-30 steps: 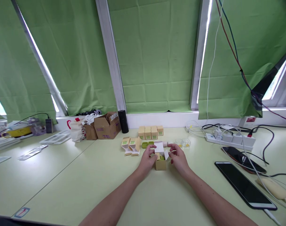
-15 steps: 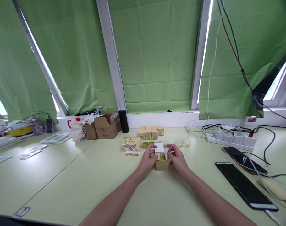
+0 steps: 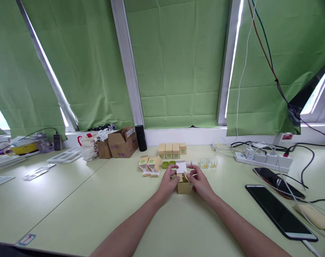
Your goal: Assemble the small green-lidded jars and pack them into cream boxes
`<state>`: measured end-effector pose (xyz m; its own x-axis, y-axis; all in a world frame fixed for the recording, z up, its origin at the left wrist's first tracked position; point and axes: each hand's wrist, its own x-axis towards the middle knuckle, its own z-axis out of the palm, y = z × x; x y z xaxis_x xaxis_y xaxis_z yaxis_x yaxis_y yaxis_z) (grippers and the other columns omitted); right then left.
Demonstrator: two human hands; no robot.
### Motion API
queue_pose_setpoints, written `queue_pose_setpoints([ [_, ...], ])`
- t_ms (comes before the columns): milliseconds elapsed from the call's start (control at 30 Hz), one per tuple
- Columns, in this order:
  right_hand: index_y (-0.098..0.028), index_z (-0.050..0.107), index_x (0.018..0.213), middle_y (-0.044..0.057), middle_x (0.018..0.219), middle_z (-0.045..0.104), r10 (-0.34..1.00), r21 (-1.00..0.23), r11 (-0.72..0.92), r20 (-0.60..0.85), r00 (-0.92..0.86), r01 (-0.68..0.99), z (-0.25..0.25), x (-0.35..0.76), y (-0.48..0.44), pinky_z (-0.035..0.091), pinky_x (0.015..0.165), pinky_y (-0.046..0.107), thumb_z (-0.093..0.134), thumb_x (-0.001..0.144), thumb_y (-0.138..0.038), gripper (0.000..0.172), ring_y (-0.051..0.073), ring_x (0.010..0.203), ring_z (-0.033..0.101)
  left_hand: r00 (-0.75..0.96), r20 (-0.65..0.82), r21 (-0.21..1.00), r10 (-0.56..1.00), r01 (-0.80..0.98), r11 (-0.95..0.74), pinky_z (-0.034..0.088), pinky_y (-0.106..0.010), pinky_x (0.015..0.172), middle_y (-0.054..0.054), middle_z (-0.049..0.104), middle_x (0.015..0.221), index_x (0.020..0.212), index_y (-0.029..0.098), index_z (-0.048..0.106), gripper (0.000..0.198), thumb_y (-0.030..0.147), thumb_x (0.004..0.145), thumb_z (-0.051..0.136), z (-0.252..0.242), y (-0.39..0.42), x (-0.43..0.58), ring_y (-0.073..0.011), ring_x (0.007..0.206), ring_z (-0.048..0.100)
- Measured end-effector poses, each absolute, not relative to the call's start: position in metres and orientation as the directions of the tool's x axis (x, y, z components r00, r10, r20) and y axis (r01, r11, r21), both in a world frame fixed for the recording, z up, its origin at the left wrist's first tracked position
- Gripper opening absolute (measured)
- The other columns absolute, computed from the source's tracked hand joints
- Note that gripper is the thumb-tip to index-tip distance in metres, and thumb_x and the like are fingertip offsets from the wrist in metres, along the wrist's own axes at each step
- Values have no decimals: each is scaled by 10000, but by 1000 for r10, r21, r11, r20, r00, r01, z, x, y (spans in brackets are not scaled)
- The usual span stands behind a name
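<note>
A small brown cardboard box [image 3: 184,188] stands on the table before me, its white-lined lid [image 3: 181,166] raised at the back. Something green [image 3: 185,179] shows inside, partly hidden by the side flaps. My left hand [image 3: 168,182] grips the left side of the box, thumb on the left flap. On the other side, my right hand [image 3: 200,182] has its thumb and fingers closed on the right flap, which tilts inward. Just behind my left hand lie green containers [image 3: 168,164]. Two clear cups [image 3: 208,163] with yellow bits in them stand beyond my right hand.
Several closed small boxes [image 3: 169,150] stand in a row at the back; two opened ones [image 3: 150,165] are left of my hands. A carton [image 3: 123,142] and black cylinder [image 3: 140,137] stand back left. Phones [image 3: 280,211], cables and a power strip [image 3: 264,159] occupy the right.
My right hand has moved slightly left, and its thumb now presses on the right flap, which has folded inward over the green thing. My left hand stays on the box.
</note>
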<state>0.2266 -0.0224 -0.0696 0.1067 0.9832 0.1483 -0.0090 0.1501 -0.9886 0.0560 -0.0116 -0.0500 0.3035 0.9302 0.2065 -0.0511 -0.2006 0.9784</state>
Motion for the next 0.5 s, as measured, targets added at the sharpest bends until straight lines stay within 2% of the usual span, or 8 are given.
queue_pose_setpoints([
  [267,-250,554,1173,-8,904,530,983,-987,154,157,97,40,-73,229,-20,392,493,242,713,746,-501,520,174,714,556,297,218,974,929,-14,-224,471,-303,781,-63,720,1035,1193,230,504,411,266,817,665,-50,-11,55,-207,905,674],
  [500,-240,545,1180,-8,899,528,987,-988,140,145,72,63,-70,228,-21,376,493,247,687,736,-506,536,170,703,545,282,232,969,931,17,-247,468,-317,818,-61,719,1060,1189,236,514,392,250,822,651,-49,-13,55,-215,943,664],
])
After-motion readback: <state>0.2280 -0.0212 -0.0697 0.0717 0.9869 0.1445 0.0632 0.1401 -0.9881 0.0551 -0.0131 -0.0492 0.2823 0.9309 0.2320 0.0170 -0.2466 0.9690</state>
